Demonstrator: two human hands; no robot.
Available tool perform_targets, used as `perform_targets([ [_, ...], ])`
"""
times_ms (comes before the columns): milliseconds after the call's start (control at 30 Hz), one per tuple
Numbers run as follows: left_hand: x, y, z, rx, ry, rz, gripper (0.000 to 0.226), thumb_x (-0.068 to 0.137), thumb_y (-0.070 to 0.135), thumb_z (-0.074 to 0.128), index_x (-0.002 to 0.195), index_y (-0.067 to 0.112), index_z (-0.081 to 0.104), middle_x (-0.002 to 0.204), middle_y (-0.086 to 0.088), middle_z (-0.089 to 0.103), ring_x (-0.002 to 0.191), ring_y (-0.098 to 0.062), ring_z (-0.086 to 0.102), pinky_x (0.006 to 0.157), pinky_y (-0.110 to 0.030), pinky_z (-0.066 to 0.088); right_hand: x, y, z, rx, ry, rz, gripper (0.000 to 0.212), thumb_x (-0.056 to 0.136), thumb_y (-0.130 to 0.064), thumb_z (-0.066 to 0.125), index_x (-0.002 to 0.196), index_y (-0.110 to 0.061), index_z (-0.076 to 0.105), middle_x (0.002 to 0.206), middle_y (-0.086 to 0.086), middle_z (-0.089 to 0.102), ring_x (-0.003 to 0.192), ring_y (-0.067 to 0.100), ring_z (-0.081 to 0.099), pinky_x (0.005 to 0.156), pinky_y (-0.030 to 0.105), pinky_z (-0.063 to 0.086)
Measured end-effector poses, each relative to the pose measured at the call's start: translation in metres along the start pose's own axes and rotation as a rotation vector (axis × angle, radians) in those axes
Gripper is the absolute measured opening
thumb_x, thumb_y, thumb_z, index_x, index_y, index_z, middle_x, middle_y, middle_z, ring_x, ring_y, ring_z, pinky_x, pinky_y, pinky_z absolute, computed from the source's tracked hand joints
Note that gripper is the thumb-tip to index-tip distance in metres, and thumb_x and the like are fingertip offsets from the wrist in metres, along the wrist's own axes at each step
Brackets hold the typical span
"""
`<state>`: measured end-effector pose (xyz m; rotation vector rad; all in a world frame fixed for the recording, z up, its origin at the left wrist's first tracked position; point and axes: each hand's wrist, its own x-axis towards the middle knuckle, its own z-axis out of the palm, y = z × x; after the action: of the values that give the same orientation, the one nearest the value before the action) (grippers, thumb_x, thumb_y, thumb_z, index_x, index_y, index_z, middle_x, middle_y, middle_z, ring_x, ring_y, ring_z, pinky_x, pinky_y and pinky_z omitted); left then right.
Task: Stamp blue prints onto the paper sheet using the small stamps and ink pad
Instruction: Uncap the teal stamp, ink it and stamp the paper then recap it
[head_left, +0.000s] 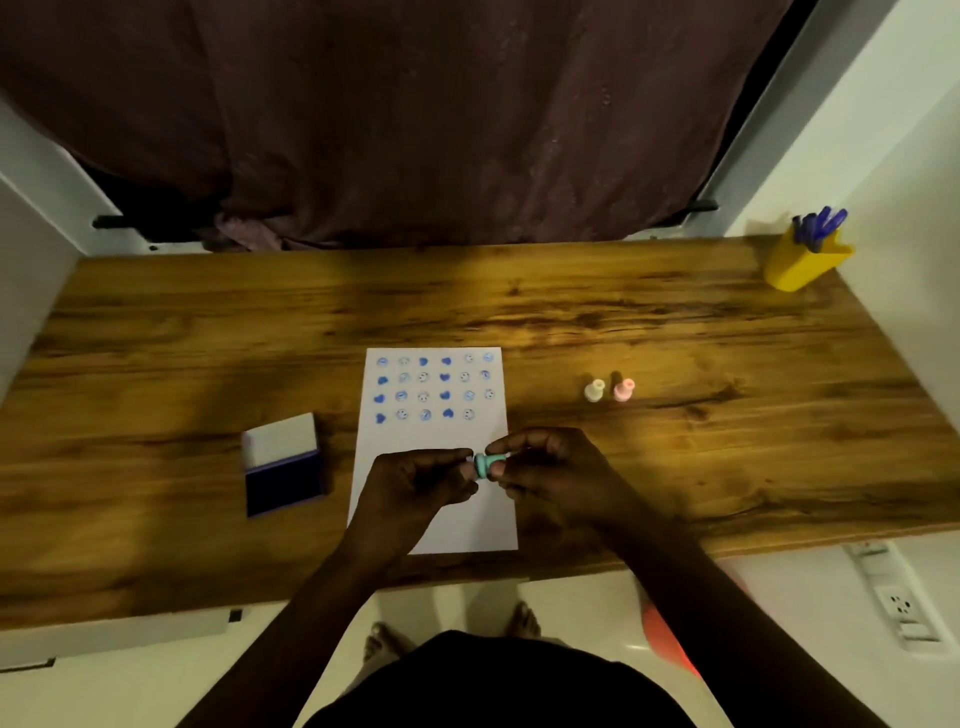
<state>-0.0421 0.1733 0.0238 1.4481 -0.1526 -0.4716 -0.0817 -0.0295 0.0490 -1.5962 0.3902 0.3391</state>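
A white paper sheet (457, 431) lies on the wooden desk (623, 322), its upper part filled with rows of blue heart and smiley prints. Above the sheet's lower half both hands meet around a small green stamp (485, 464) held sideways. My right hand (556, 473) pinches its handle end. My left hand (415, 486) has fingertips at its wide stamping end. The open ink pad (283, 480), dark blue with its white lid raised behind, sits left of the sheet. A cream stamp (594, 390) and a pink stamp (623, 389) stand upright to the right.
A yellow holder (802, 265) with blue pens stands at the desk's far right corner. A dark curtain hangs behind the desk. White walls close in on both sides. A power strip (896, 603) hangs below the desk's front right edge.
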Motion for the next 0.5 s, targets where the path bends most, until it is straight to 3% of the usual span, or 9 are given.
perform_targets([
  [167,-0.009,-0.004,-0.042,-0.017,0.152,-0.043,0.036,0.088,-0.005,0.072,0.123,0.003,0.071,0.114,-0.015,0.078,0.104,-0.035,0.076,0.077,-0.031,0.064,0.016,-0.011,0.029,-0.016,-0.03,-0.059,0.028,0.085,-0.009,0.08,0.112,-0.009,0.074,0.101,0.009,0.079,0.09,0.022,0.076,0.076,0.028,0.061],
  [333,-0.027,0.007,-0.088,-0.009,0.326,-0.029,0.023,0.086,-0.002,0.076,0.102,0.015,0.078,0.103,-0.011,0.081,0.097,-0.029,0.078,0.082,-0.036,0.065,0.04,-0.019,0.069,-0.239,-0.017,-0.133,0.029,0.082,-0.018,0.083,0.11,-0.013,0.074,0.102,-0.001,0.078,0.086,0.018,0.076,0.074,0.027,0.063],
  [500,-0.052,0.008,-0.14,-0.013,0.449,-0.058,0.033,0.085,0.01,0.08,0.118,0.013,0.075,0.106,0.0,0.082,0.099,-0.019,0.078,0.079,-0.029,0.064,0.066,-0.022,0.113,-0.565,-0.043,-0.259,0.031,0.081,-0.034,0.083,0.109,-0.021,0.076,0.105,-0.012,0.076,0.09,0.001,0.071,0.078,0.01,0.054],
])
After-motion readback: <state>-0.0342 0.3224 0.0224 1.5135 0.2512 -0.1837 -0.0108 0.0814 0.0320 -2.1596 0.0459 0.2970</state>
